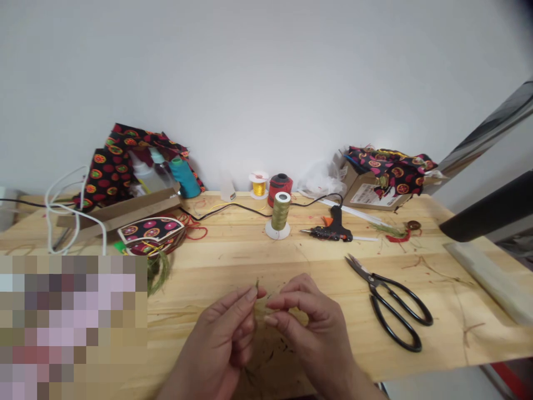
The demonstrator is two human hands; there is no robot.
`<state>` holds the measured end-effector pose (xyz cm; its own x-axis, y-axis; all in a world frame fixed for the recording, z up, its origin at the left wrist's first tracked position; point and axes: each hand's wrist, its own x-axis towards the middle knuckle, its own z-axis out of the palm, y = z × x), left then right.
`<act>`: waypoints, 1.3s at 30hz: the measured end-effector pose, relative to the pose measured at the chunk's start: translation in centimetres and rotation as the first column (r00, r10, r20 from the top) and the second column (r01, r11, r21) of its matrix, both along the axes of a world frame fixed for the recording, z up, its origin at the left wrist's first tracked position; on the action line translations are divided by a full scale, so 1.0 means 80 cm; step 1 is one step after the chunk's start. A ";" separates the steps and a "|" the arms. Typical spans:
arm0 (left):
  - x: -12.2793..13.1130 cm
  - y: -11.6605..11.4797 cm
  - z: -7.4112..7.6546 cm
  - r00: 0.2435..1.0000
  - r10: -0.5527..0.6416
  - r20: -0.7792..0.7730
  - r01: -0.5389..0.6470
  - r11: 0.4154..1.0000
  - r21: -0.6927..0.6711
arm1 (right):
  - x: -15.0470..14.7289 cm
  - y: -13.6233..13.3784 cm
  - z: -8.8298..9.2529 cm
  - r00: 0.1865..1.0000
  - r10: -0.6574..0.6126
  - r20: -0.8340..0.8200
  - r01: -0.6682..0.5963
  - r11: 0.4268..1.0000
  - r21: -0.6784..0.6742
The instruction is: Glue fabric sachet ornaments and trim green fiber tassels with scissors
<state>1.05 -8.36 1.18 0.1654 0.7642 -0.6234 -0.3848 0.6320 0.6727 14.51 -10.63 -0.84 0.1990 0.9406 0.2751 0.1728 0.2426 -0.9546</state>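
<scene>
Between thumb and forefinger, my left hand (227, 328) pinches a thin olive-green thread (257, 283); only its short tip shows. Close beside it, on the right, my right hand (312, 322) is closed in a pinch, thumb near forefinger. Whatever its fingertips hold is too fine to make out. Beyond both hands stands an upright spool of olive thread (281, 215) on a white base. Large black-handled scissors (387, 303) lie to the right of my right hand, blades pointing away.
A black glue gun (331, 226) lies behind the scissors. Red (280, 186) and yellow (259, 185) spools stand near the wall. Patterned fabric (395, 166) tops a cardboard box (372, 191) at right. At left are a teal thread cone (185, 178), bottles and a white cable (79, 216). Pixelation hides the lower left.
</scene>
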 end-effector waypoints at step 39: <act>0.004 -0.006 -0.002 0.944 -0.281 -0.171 0.308 0.939 0.155 | 0.024 0.009 0.031 0.943 0.104 0.317 -0.093 0.994 -0.049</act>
<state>1.37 -8.83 1.04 0.3185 0.7951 -0.5161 -0.0901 0.5673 0.8186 16.43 -9.90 1.67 0.0123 0.9607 0.2772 0.4460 0.2429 -0.8615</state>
